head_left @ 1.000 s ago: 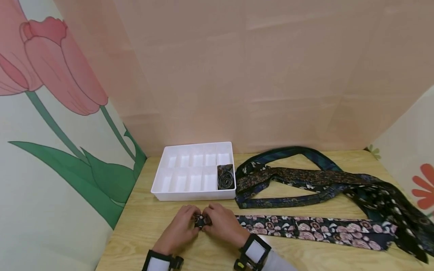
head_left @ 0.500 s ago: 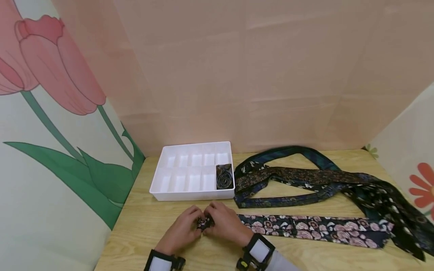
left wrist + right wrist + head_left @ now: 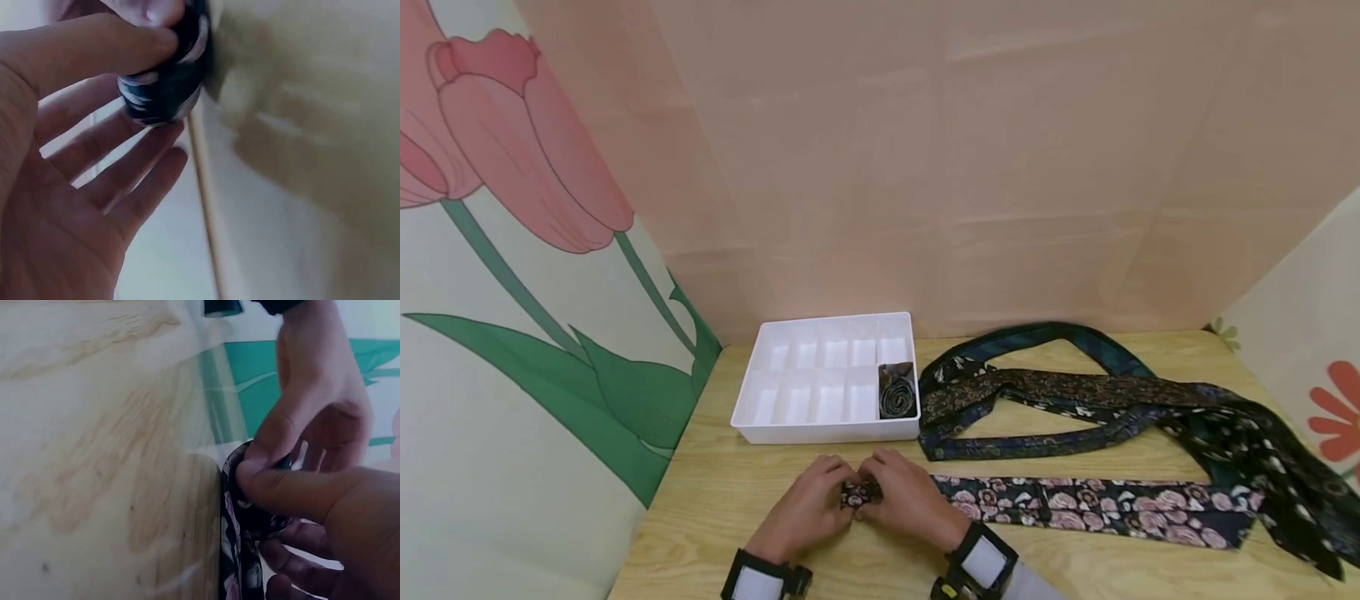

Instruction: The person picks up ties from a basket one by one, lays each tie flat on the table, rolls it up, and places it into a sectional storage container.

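Observation:
A dark necktie (image 3: 1105, 507) with pink roses lies flat along the table, its wide end to the right. Its left end is wound into a small roll (image 3: 859, 493) between my two hands. My left hand (image 3: 811, 508) pinches the roll from the left. In the left wrist view, the thumb presses the coil (image 3: 165, 94) and the other fingers lie behind and below it. My right hand (image 3: 910, 504) grips the roll from the right, over the flat part. The right wrist view has both thumbs together on the roll, with the tie strip (image 3: 231, 556) running from it.
Just behind the hands stands a white divided tray (image 3: 820, 434). A rolled dark tie (image 3: 898, 395) sits in its front right compartment. Several loose dark ties (image 3: 1067, 388) lie tangled to the tray's right, overlapping near the rose tie's wide end. A wall backs the table.
Both hands have shifted slightly right along the tie, and the roll has turned between their fingers. The tie's wide end has slid a little left. The tray and other ties stay put.

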### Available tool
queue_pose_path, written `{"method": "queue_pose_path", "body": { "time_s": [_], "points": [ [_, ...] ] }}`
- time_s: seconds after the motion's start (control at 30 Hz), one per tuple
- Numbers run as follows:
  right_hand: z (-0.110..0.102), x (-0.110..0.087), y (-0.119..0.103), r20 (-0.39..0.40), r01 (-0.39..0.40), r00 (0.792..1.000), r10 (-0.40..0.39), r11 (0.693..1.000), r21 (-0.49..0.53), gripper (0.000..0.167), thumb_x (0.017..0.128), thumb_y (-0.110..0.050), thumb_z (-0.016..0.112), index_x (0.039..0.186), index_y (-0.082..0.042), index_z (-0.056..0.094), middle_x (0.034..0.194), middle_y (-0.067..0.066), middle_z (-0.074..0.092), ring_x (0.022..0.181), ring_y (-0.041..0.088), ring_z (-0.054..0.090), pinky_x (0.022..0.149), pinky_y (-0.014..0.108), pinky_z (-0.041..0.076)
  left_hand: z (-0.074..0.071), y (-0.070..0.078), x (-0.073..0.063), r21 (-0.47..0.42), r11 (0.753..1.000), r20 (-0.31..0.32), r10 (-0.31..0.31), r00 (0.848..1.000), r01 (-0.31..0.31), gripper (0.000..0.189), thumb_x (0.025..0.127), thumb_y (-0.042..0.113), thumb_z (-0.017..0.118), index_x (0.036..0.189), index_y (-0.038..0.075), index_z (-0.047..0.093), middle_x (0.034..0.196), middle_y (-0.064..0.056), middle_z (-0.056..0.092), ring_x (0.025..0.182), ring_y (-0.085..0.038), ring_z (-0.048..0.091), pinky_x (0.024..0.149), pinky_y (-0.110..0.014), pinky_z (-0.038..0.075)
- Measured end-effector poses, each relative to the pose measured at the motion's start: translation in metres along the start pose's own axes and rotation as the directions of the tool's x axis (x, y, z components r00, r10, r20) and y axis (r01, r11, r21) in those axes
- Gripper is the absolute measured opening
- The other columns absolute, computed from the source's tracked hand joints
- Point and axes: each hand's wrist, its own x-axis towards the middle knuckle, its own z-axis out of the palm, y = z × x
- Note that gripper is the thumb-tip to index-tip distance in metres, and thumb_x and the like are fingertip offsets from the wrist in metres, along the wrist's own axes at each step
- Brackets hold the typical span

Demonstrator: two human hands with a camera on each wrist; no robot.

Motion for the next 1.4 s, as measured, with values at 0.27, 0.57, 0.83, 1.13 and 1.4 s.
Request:
{"method": "queue_pose_path", "body": {
  "time_s": [0.27,0.57,0.83,1.13,1.4],
  "points": [
    [-0.013,-0.006,0.002,0.022,0.002,1.0,-0.002,1.0,0.007,0.044,0.08,-0.038,0.092,0.116,-0.02,0.075,0.113,-0.004,0.068,0.107,0.017,0.063,0.087,0.037,0.057,-0.006,0.011,0.001,-0.02,1.0,0.016,-0.018,1.0,0.018,0.035,0.083,0.01,0.087,0.112,0.019,0.07,0.117,0.007,0.069,0.11,-0.006,0.064,0.098,-0.033,0.058],
    [-0.021,-0.013,0.004,0.026,-0.007,1.0,0.007,1.0,0.008,0.043,0.081,-0.037,0.093,0.115,-0.018,0.074,0.116,-0.002,0.069,0.108,0.018,0.063,0.087,0.039,0.058,-0.006,0.018,0.003,-0.029,1.0,0.033,-0.01,0.999,0.011,0.037,0.086,0.012,0.085,0.118,0.018,0.068,0.119,0.009,0.068,0.112,-0.006,0.063,0.1,-0.032,0.058],
    [-0.022,-0.018,0.008,0.021,0.005,1.0,-0.005,1.0,0.004,0.041,0.08,-0.035,0.094,0.112,-0.018,0.073,0.113,-0.003,0.068,0.108,0.018,0.063,0.088,0.039,0.058,0.0,0.018,0.003,-0.053,0.998,0.057,-0.034,0.998,0.037,0.041,0.086,0.018,0.088,0.122,0.021,0.068,0.121,0.009,0.069,0.114,-0.007,0.063,0.1,-0.033,0.057],
    [-0.028,-0.025,0.008,0.04,-0.023,0.999,0.023,1.0,0.003,0.042,0.08,-0.039,0.092,0.112,-0.018,0.073,0.115,-0.001,0.069,0.106,0.017,0.061,0.088,0.038,0.057,0.002,0.02,0.005,-0.082,0.997,0.073,0.02,0.997,-0.014,0.045,0.087,0.018,0.087,0.128,0.021,0.069,0.123,0.01,0.067,0.115,-0.007,0.063,0.102,-0.031,0.056],
    [-0.028,-0.035,0.017,0.024,-0.01,1.0,0.011,0.998,-0.057,0.058,0.077,-0.045,0.093,0.123,-0.018,0.072,0.117,-0.003,0.062,0.104,0.016,0.054,0.09,0.039,0.053,-0.001,0.019,0.006,-0.199,0.979,0.072,-0.017,0.997,0.031,0.045,0.086,0.009,0.086,0.126,0.02,0.068,0.119,0.009,0.069,0.108,-0.005,0.064,0.097,-0.029,0.057]
  ]
}}
